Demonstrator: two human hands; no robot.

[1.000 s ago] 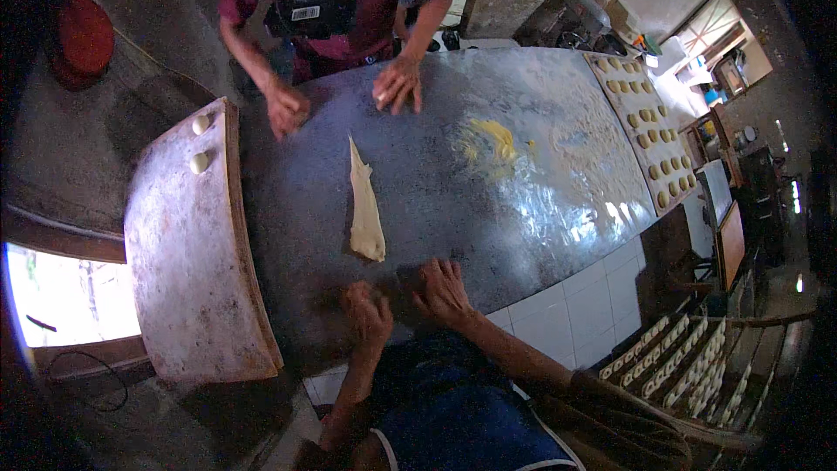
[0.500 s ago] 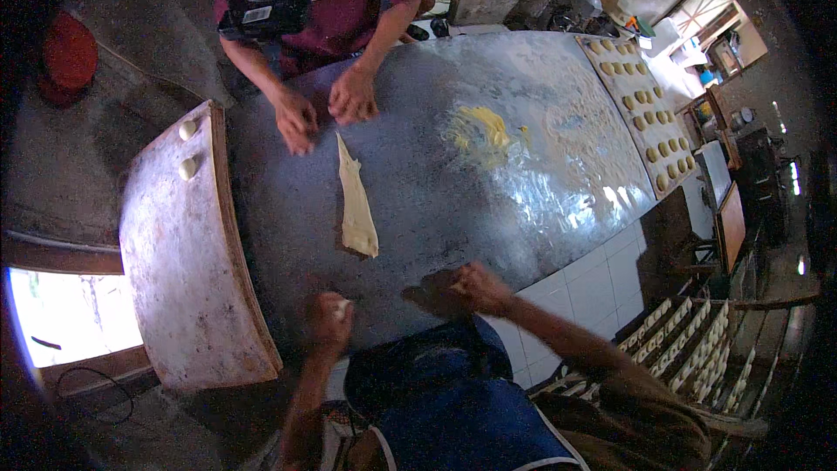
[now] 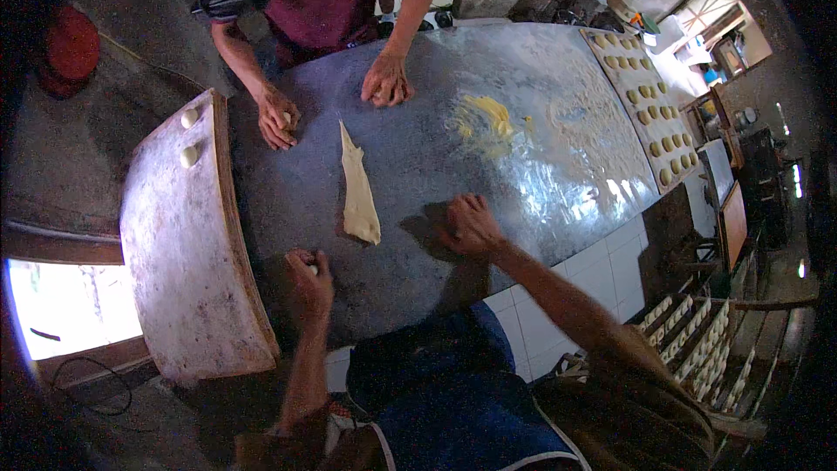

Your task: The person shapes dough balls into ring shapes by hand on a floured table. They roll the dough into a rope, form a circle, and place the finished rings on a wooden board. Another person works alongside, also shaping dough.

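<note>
A long tapering strip of pale dough (image 3: 359, 192) lies on the dark metal tabletop (image 3: 410, 174), its narrow end toward the far side. Left of its near end, my left hand (image 3: 309, 290) is closed around a small piece of dough (image 3: 314, 269), of which only a bit shows. My right hand (image 3: 473, 227) is right of the strip, low over the tabletop, knuckles up and fingers curled down. Whatever lies under those fingers is hidden. Across the table, a co-worker's hand (image 3: 277, 122) holds a small dough ball (image 3: 287, 117); their other hand (image 3: 388, 83) rests cupped on the tabletop.
At left, a worn board (image 3: 174, 270) bears two dough balls (image 3: 189, 156). Yellow fat (image 3: 488, 118) and a whitish smear (image 3: 602, 144) mark the table's right half. Beyond lies a tray (image 3: 617, 78) with rows of dough rounds. A loaded rack (image 3: 689, 349) stands lower right.
Both my hands have moved forward over the tabletop, the right one farther. The co-worker's hands have moved apart, one left and one right. The dough strip stays in place.
</note>
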